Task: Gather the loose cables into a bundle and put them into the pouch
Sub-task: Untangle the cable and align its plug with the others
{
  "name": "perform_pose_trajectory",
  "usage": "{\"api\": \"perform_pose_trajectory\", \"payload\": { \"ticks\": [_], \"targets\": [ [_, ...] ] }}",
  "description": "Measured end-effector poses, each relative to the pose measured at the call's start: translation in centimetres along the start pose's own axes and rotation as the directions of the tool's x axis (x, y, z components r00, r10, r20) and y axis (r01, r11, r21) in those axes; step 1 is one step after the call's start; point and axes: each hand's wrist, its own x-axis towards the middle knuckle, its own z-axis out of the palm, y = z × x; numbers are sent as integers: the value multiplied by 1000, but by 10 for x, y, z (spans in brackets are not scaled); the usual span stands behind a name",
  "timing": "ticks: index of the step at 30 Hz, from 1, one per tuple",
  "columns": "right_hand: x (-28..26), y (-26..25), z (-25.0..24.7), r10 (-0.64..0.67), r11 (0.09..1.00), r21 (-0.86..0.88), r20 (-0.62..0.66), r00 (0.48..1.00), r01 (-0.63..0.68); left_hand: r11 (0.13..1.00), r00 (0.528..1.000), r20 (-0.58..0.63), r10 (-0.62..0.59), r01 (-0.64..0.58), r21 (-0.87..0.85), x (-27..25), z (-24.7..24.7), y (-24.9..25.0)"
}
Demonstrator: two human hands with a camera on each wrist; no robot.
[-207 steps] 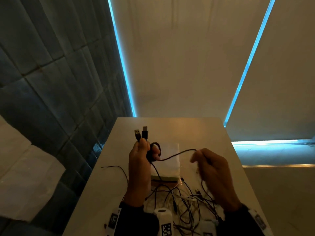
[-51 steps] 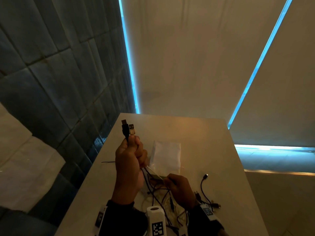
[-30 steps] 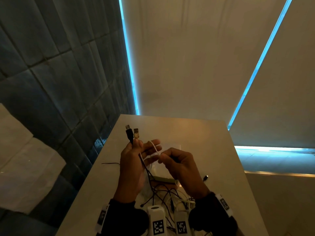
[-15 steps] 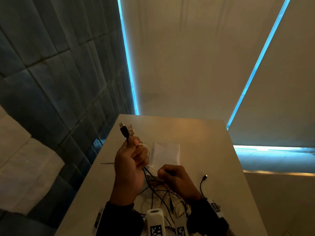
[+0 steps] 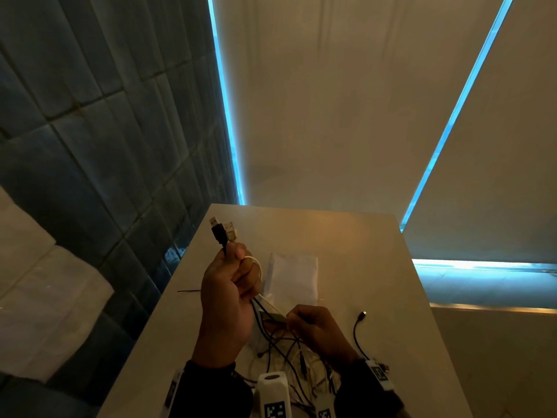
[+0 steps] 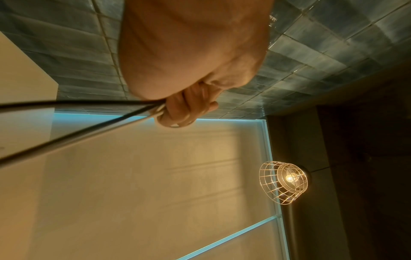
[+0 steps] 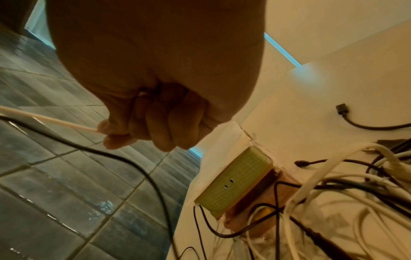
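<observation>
While left hand point(image 5: 224, 297) fingers point(image 6: 189, 109) clamp the black and white USB cables point(image 5: 223, 233), right hand point(image 5: 316, 330) pinches the thin white cable point(image 7: 44, 119); flat white pouch point(image 5: 294, 276) at 12 o'clock, loose tangle point(image 7: 333, 193) at 6 on the pale counter point(image 5: 376, 282).

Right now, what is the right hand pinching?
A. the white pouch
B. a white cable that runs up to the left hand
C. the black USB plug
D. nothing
B: the right hand pinches the white cable, which in the head view runs up to the left hand; the pouch lies untouched on the table.
</observation>
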Motion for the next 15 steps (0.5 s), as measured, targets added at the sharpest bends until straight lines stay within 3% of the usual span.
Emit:
{"api": "perform_pose_trajectory", "payload": {
  "ticks": [6, 10, 15],
  "targets": [
    [-1, 24, -4, 21, 995, -98, -30, 999, -24, 999, 1000, -17, 13, -12, 51, -2, 1, 3],
    [1, 29, -20, -9, 984, -177, -181, 983, -23, 976, 998, -51, -26, 36, 215, -1, 0, 5],
    [-5, 39, -66, -37, 952, -287, -450, 892, -106, 791, 990, -21, -136, 121, 600, -1, -8, 18]
  ]
}}
